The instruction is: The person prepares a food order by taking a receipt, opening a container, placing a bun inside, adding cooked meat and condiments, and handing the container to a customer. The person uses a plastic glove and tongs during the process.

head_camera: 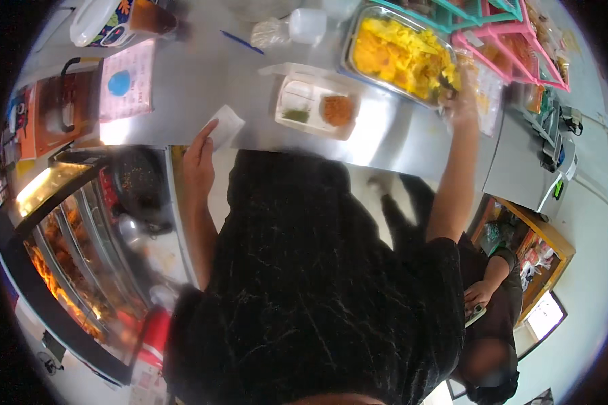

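My left hand (201, 147) holds a small white paper or packet (226, 125) over the front edge of a steel counter (192, 66). At the right end of a metal tray (345, 50) of yellow food (400, 55) is my right hand (458, 101), blurred. A dark piece (447, 83) shows beside its fingers; whether they grip it is unclear. Between my hands lies an opened white carton (318, 126), its lid folded back. Inside it are an orange-brown food portion (337, 110) and a small packet with green contents (296, 115).
Pink (511, 38) and teal baskets (451, 17) stand behind the tray. A blue pen (241, 42), a white container (308, 25) and a printed sheet (126, 81) lie on the counter. To my left is a lit food display case (76, 243). Another person (491, 298) holds a phone at right.
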`<state>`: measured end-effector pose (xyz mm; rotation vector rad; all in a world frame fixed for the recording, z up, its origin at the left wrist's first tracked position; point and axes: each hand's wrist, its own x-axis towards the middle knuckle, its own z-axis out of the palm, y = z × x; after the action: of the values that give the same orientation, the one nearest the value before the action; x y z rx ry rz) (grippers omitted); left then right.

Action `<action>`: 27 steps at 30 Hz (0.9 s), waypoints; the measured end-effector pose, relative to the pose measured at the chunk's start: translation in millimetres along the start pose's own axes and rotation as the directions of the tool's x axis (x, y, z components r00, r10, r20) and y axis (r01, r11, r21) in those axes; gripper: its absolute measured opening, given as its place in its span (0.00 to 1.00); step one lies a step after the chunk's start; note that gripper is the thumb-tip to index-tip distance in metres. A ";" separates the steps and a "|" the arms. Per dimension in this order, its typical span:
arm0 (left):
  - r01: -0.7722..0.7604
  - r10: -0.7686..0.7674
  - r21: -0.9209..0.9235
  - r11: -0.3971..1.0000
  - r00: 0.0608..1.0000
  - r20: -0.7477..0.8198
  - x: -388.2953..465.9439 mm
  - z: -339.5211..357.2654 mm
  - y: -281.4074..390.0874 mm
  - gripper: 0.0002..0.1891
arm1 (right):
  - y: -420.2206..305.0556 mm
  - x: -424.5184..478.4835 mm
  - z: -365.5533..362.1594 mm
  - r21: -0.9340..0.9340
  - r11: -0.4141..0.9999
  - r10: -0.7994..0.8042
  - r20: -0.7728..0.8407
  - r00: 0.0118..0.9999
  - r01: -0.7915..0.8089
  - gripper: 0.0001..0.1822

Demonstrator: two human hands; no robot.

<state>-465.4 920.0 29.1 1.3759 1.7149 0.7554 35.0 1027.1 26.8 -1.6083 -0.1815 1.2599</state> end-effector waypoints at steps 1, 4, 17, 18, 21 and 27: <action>-0.019 0.019 -0.023 1.000 1.000 0.004 5.1 -5.0 -4.7 0.17 | 3.1 -7.2 1.8 -0.001 1.000 0.003 0.019 1.000 -0.003 0.19; -0.024 0.026 -0.069 0.997 0.999 0.035 20.1 -16.9 -15.3 0.17 | 13.8 -12.6 -14.3 0.007 1.000 0.027 0.099 0.995 -0.027 0.22; -0.055 0.080 -0.105 0.993 0.963 0.257 68.8 -41.6 -46.8 0.17 | 174.2 -144.5 115.5 -0.701 0.576 -0.560 0.036 0.828 0.420 0.30; -0.061 0.084 -0.095 0.994 0.960 0.266 70.3 -46.1 -49.5 0.17 | 194.1 -141.4 119.4 -0.732 0.485 -0.624 0.094 0.776 0.478 0.30; -0.058 0.102 -0.162 0.985 0.954 0.280 78.6 -52.4 -54.7 0.17 | 224.7 -142.5 137.6 -0.818 0.244 -0.729 0.200 0.654 0.521 0.27; -0.008 0.035 -0.088 0.996 0.948 0.315 84.8 -66.4 -59.7 0.18 | 235.7 -135.0 143.7 -0.859 0.049 -0.692 0.339 0.637 0.510 0.31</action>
<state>-560.4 990.4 -5.2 1.3756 1.4030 0.5767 -241.0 922.2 -58.5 -2.1414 -1.5940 0.1754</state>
